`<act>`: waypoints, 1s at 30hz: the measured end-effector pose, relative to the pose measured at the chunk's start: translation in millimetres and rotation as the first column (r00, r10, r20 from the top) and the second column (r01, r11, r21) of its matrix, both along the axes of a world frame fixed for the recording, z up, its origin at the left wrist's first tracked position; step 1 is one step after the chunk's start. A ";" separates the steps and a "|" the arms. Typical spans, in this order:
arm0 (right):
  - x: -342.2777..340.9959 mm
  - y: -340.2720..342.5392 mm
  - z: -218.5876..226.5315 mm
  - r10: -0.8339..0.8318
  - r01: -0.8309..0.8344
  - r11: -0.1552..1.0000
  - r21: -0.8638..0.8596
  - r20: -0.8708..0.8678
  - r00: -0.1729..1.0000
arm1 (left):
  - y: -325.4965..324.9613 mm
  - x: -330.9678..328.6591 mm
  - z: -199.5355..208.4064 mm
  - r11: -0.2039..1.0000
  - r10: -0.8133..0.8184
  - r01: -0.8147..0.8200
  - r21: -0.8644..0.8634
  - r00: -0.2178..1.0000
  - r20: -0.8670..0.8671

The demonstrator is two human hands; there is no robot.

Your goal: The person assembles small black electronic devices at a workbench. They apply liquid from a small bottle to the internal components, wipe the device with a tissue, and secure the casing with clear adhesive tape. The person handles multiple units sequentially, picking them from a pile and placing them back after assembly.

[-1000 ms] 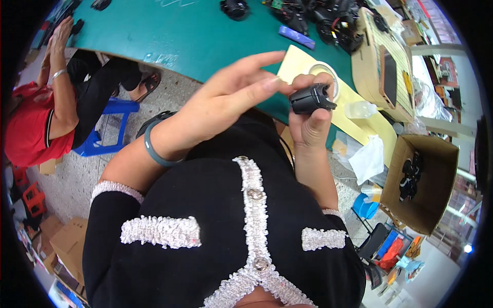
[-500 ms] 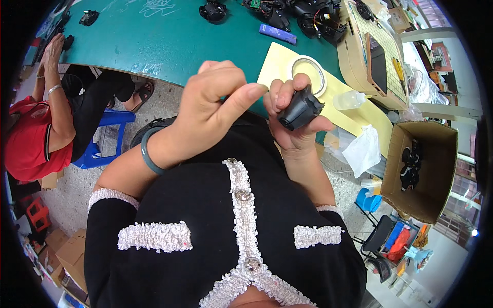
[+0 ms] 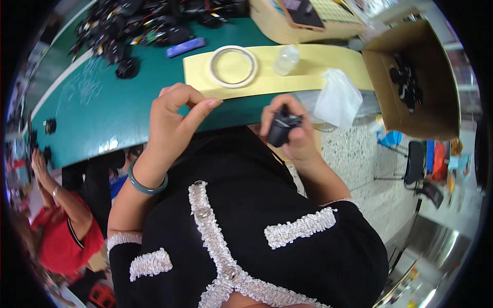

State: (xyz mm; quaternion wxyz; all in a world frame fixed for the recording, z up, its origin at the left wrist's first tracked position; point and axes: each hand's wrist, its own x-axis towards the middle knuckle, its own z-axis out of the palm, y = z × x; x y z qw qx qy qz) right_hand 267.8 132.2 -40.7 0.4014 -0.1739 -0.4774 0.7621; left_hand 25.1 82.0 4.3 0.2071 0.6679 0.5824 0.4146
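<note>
My right hand [image 3: 300,137] holds a small black plastic housing [image 3: 279,131] in front of my body, its fingers curled round it. To the left, my left hand [image 3: 174,115] is raised over the table's near edge, thumb and forefinger pinched together. What that pinch holds, if anything, is too small to make out. Just beyond my hands lies a yellow sheet [image 3: 318,56] on the green table [image 3: 133,102]. On the sheet are a white roll of tape [image 3: 213,65] and a small clear bottle [image 3: 286,60]. A white cloth [image 3: 339,100] hangs over the sheet's near edge.
A heap of black parts with wires [image 3: 138,23] covers the far table, near a purple-blue box [image 3: 186,47]. A phone [image 3: 303,13] rests on a beige case. An open cardboard box [image 3: 429,110] with black parts stands right. A person in red [image 3: 67,233] sits left.
My view has swung to the right. My left hand has drawn away from the black housing, widening the gap between my hands. The housing has been tilted in my right hand.
</note>
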 end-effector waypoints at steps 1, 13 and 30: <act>15.4 2.6 12.7 -0.073 0.072 0.994 0.083 0.018 0.997 | 8.5 11.6 2.8 0.996 -0.056 0.058 0.063 0.998 -0.025; 88.8 90.4 65.0 -0.791 -0.517 0.583 0.627 0.584 -0.185 | 116.3 164.1 -47.3 0.881 -0.390 0.447 0.155 0.872 -0.296; 139.0 68.0 99.0 -0.474 -0.682 0.662 0.311 0.879 -0.059 | 116.6 163.1 -53.0 0.896 -0.233 0.419 0.145 0.723 -0.650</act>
